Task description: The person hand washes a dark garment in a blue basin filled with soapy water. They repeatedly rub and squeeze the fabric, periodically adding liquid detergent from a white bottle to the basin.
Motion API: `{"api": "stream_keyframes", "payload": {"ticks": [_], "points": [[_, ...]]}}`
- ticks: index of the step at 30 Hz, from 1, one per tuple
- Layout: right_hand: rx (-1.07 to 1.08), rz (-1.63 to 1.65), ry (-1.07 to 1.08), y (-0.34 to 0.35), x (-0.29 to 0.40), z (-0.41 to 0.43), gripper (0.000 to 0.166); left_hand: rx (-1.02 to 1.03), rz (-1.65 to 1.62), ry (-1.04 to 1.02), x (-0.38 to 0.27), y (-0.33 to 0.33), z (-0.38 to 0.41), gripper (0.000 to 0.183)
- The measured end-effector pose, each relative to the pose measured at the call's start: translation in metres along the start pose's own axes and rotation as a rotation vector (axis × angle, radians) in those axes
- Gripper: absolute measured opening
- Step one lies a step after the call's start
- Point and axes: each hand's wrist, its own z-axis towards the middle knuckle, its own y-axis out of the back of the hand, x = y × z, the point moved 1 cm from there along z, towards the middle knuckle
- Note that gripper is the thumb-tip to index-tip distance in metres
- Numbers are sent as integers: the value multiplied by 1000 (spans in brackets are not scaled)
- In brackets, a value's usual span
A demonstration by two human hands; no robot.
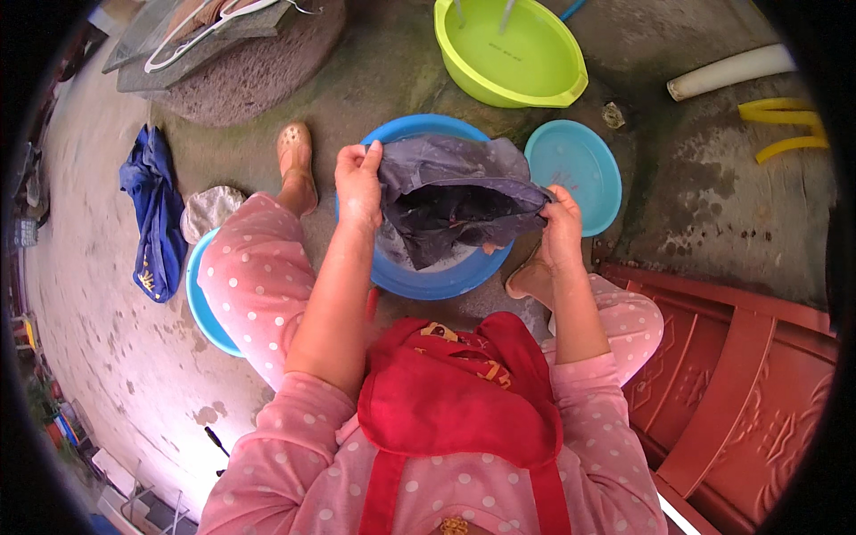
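Observation:
A dark grey wet garment (461,160) is stretched between my two hands, its opening turned towards me and its inside in shadow. My left hand (359,184) pinches its left end, thumb on top. At the right end, my right hand (560,217) grips the edge of the cloth. Directly beneath is a blue basin (428,284) on the floor between my feet, with whitish, sudsy water in it. The garment covers much of the basin, and its lower folds hang down into or just over it.
Beyond the blue basin stand a lime-green tub (515,60) of water and a smaller turquoise basin (582,177). Blue clothing (154,214) lies on the floor at left, near another light-blue basin (204,294). A stone slab (261,30) holds a white hanger (180,50). Red panel (722,388) at right.

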Motion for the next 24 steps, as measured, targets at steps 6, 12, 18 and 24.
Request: {"api": "stream_keyframes", "payload": {"ticks": [6,12,18,24], "points": [[153,-170,-117,-47,21,-26,21,19,619,-517,57,-22,-77,20],[689,-620,418,-89,-9,-86,18,432,708,2,97,-25,-58,26],[958,-783,585,-106,-6,-95,18,411,600,-106,56,-11,-45,28],[782,-1323,626,-58,-20,-77,27,464,720,-305,25,-18,-41,31]]}}
